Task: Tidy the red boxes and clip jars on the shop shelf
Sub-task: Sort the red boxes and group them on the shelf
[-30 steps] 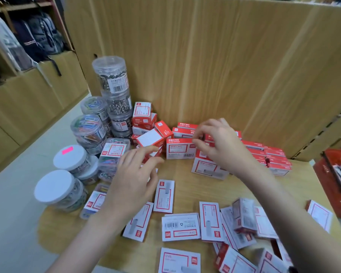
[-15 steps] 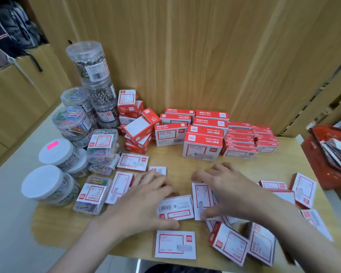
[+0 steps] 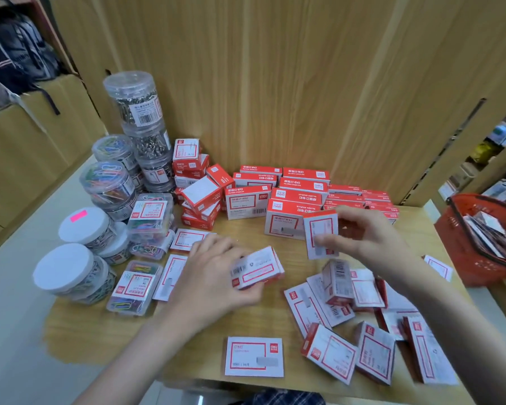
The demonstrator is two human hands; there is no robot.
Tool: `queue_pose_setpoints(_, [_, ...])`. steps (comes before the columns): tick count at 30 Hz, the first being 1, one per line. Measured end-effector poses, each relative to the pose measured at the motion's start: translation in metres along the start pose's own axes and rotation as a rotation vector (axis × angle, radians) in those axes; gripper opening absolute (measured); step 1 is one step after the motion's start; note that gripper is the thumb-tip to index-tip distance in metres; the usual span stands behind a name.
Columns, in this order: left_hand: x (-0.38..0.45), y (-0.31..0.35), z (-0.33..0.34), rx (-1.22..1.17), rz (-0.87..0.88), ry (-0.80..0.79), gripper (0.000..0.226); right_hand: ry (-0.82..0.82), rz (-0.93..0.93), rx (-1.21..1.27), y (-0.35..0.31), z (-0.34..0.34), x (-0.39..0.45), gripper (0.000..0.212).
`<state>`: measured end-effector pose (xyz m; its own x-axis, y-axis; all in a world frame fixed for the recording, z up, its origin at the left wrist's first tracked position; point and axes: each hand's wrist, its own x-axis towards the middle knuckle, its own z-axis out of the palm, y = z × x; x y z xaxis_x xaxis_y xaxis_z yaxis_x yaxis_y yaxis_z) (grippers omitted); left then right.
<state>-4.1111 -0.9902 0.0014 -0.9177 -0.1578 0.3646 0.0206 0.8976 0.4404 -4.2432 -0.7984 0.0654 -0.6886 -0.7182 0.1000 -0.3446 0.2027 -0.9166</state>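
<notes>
My left hand grips a small red-and-white staple box, lifted just above the wooden shelf. Further right, my right hand pinches another small box held upright in front of the stacked larger red boxes at the back. Several small boxes lie scattered flat and tilted at the front right; one lies alone near the front edge. Clear clip jars stand stacked at the back left, white-lidded jars in front of them.
Flat clear cases of coloured clips lie left of my left hand. A red shopping basket with packets sits at the right edge. A wooden panel closes the back. Backpacks hang on the far left shelving.
Both hands were pressing on boxes lying on the shelf half a second ago; now each has lifted one small box. The camera has moved a little closer.
</notes>
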Motion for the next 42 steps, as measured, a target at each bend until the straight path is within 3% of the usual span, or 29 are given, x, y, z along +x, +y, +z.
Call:
queue_pose_setpoints(6, [0.031,0.011,-0.021,-0.592,-0.225,-0.014,0.033,-0.138,0.009,0.282,-0.006,-0.003,-0.01,0.03])
queue_pose_setpoints(9, [0.045,0.029,-0.024,-0.855,-0.343,-0.107,0.011,-0.122,0.006,0.366,-0.001,0.0,-0.008,0.026])
queue_pose_setpoints(13, [0.059,0.055,-0.025,-1.032,-0.331,-0.292,0.011,-0.104,-0.022,0.622,0.009,-0.001,-0.004,0.038])
queue_pose_setpoints(15, [0.064,0.059,-0.023,-1.072,-0.298,-0.385,0.02,-0.115,-0.064,0.702,0.009,-0.005,-0.005,0.034])
queue_pose_setpoints(20, [0.074,0.068,-0.009,-1.227,-0.322,-0.511,0.035,-0.068,-0.105,0.658,0.012,-0.017,-0.009,0.024])
queue_pose_setpoints(23, [0.084,0.07,0.004,-1.03,-0.213,-0.355,0.02,0.093,-0.121,0.602,0.016,-0.029,-0.007,0.032])
queue_pose_setpoints(26, [0.091,0.056,0.013,-0.505,0.004,-0.062,0.019,0.26,-0.14,0.407,0.015,-0.056,-0.009,0.026])
queue_pose_setpoints(29, [0.091,0.046,0.022,-0.275,0.091,0.031,0.025,0.308,-0.133,-0.202,0.024,-0.079,-0.011,0.027])
queue_pose_setpoints(31, [0.089,0.042,0.031,-0.138,0.116,0.038,0.032,0.181,-0.146,-0.496,0.035,-0.079,-0.008,0.037])
queue_pose_setpoints(33, [0.085,0.038,0.039,-0.043,0.122,0.036,0.032,-0.03,-0.146,-0.563,0.047,-0.068,-0.004,0.052])
queue_pose_setpoints(35, [0.082,0.036,0.042,-0.008,0.128,0.025,0.03,-0.141,-0.188,-0.657,0.061,-0.055,0.001,0.058])
queue_pose_setpoints(39, [0.079,0.035,0.041,0.0,0.148,0.013,0.033,-0.037,-0.348,-0.952,0.077,-0.045,0.005,0.065])
queue_pose_setpoints(42, [0.072,0.042,0.038,-0.015,0.173,0.122,0.03,0.081,-0.374,-1.019,0.079,-0.05,0.007,0.062])
